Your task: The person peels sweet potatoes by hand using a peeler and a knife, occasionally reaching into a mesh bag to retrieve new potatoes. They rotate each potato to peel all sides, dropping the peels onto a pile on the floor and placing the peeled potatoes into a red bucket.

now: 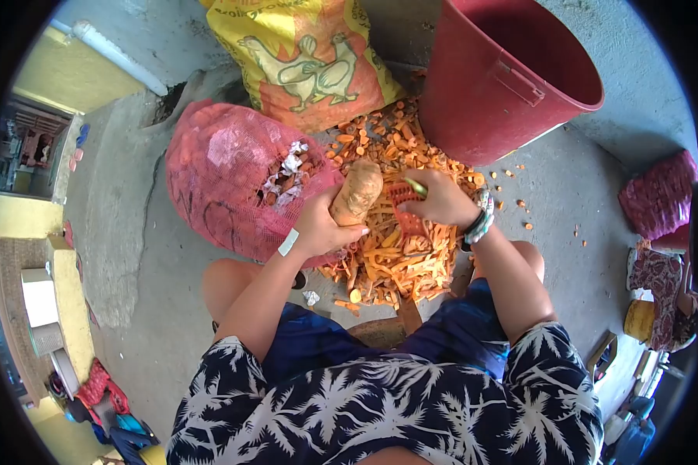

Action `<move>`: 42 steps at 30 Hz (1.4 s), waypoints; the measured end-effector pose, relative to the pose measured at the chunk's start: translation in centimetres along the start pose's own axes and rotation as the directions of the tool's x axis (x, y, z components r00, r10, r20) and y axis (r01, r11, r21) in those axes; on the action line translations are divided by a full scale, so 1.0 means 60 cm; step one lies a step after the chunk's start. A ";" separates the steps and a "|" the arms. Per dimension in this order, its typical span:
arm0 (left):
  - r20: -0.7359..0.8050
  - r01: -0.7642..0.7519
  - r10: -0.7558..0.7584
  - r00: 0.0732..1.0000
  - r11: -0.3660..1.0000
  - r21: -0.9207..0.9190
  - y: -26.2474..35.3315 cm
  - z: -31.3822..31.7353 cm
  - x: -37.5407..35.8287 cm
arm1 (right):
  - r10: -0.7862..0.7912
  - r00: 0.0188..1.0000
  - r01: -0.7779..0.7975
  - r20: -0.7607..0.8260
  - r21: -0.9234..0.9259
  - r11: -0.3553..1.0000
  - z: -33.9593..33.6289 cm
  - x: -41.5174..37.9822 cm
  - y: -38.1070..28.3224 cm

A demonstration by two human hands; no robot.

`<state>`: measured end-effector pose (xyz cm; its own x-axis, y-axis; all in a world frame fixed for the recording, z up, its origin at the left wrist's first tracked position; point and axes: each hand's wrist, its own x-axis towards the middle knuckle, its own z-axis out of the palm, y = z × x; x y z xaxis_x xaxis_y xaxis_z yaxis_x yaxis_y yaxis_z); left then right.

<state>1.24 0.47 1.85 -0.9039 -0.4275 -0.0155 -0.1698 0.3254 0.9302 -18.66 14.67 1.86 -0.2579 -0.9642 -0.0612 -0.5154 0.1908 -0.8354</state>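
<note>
My left hand [323, 225] is wrapped round a large, thick carrot [358, 190], tan-orange and blunt-ended, held slanting up over the pile. To its right, my right hand [440, 198] is closed with the thumb pressed in, on a red flat tool with rows of holes [408, 208]. A short green piece [416, 186] shows between the fingers of that hand. The rest of the grip is hidden under the palm. Beneath both hands spreads a heap of orange carrot strips and round slices [395, 267] on the floor between my legs.
A pink mesh sack [217, 182] of roots and white paper scraps bulges at left. Behind the heap stand a yellow and orange sack with printed hens [310, 66] and a tall red bin [488, 85]. A purple mesh sack [659, 194] lies far right.
</note>
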 end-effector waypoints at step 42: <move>-0.208 0.010 -0.477 0.854 0.415 -0.910 -0.046 -0.024 0.056 | 0.423 0.889 -0.404 0.173 0.732 0.549 0.131 0.002 -0.015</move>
<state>-0.73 -3.08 -0.27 -0.6095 -0.6956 -0.3803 0.2777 -0.6367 0.7194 -11.83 12.92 -1.67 -0.3061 -0.8085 -0.5026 0.4189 0.3597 -0.8337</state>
